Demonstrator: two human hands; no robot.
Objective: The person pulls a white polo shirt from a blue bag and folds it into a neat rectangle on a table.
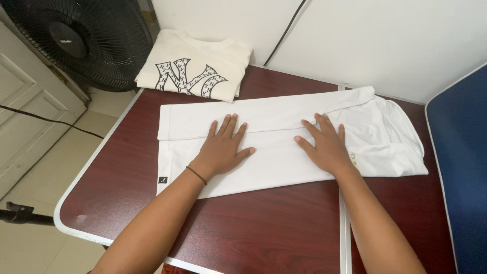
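A white shirt (274, 109) lies folded lengthwise across a dark red table (253, 228), its collar end to the right and a small black tag at its lower left corner. My left hand (223, 147) rests flat on the shirt's left half, fingers spread, with a thin black band on the wrist. Pressed flat on the shirt's middle, just left of the collar, is my right hand (324, 144), fingers apart. Neither hand grips the cloth.
A folded cream shirt (195, 63) with a black patterned print sits at the table's far left corner. A black fan (86, 40) stands behind it at the left. White walls rise behind the table, a blue surface (461, 152) is at the right, and a tripod leg (20, 214) is lower left.
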